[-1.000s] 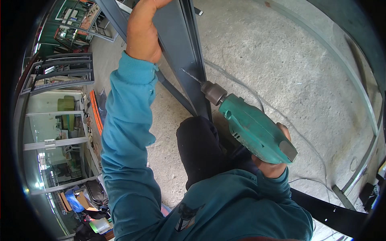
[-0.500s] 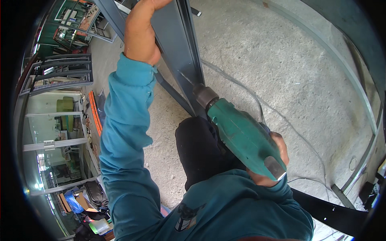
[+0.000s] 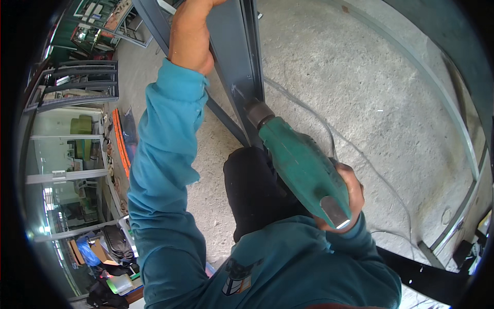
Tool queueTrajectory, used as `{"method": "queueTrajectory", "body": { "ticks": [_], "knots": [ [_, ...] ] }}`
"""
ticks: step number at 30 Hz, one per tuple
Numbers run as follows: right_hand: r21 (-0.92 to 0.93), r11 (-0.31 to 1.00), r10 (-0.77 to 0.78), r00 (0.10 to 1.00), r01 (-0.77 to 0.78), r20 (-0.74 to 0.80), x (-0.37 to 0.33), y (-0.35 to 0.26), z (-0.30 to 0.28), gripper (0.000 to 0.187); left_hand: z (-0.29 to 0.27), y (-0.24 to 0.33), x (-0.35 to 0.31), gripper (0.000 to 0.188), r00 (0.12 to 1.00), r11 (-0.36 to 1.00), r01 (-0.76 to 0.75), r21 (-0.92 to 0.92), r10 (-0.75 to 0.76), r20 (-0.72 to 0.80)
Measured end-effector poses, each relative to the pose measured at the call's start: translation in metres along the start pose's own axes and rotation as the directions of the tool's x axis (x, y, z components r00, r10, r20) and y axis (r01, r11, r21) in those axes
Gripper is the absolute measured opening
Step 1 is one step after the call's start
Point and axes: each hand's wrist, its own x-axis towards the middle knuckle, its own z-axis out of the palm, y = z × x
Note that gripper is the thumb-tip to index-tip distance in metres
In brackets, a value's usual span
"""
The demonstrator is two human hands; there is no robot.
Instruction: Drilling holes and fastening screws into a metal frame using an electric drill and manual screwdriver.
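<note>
A green power drill (image 3: 303, 167) is gripped at its rear by my right hand (image 3: 354, 193), with part of the fingers hidden behind its body. Its dark chuck (image 3: 258, 113) points up and left toward a grey metal frame (image 3: 231, 51). The thin drill bit (image 3: 239, 93) meets the frame's flat face, where a pale mark shows. Higher up, my left hand (image 3: 190, 41) is closed on the frame's left side, its fingertips partly cut off by the picture's upper edge. The frame's lower end comes down by my dark-clothed knee (image 3: 250, 170).
A grey cable (image 3: 365, 157) trails over the concrete floor (image 3: 329, 62) on the right. A long curved metal bar (image 3: 437, 77) runs along the right side. Slatted grey frames (image 3: 82, 82), orange strips (image 3: 121, 141) and a glass-paned partition (image 3: 67, 177) stand or lie at left.
The drill and my right hand have shifted slightly left and up, bringing the chuck closer to the frame. The frame and my left hand appear a little further right.
</note>
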Motion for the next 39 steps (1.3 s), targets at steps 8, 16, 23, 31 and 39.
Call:
{"method": "queueTrajectory", "body": {
  "ticks": [8, 16, 23, 31, 39],
  "knots": [
    [-0.010, 0.998, 0.067, 0.997, -0.067, -0.032, 0.002, -0.002, -0.001, 0.064, 0.025, 0.007, -0.007, 0.020, 0.995, 0.992, 0.096, -0.087, -0.097, -0.006],
    [-0.084, 0.996, 0.001, 1.000, -0.003, -0.021, 0.012, 0.000, -0.009, 0.064, 0.021, 0.004, -0.005, 0.020, 0.999, 0.998, 0.040, -0.051, -0.042, -0.028],
    [-0.076, 0.996, 0.044, 0.999, -0.042, 0.013, 0.030, -0.005, 0.004, 0.056, 0.003, 0.005, -0.005, 0.021, 0.999, 0.997, 0.043, -0.069, -0.041, 0.031],
    [-0.075, 0.991, 0.114, 0.993, -0.112, 0.019, 0.035, 0.000, 0.018, 0.063, 0.019, 0.003, -0.003, 0.020, 0.998, 0.996, 0.029, -0.084, -0.033, -0.053],
    [-0.146, 0.982, 0.113, 0.992, -0.121, -0.059, 0.015, -0.004, 0.011, 0.064, -0.003, -0.005, -0.003, 0.024, 1.000, 1.000, 0.011, -0.027, -0.011, 0.022]
  ]
}}
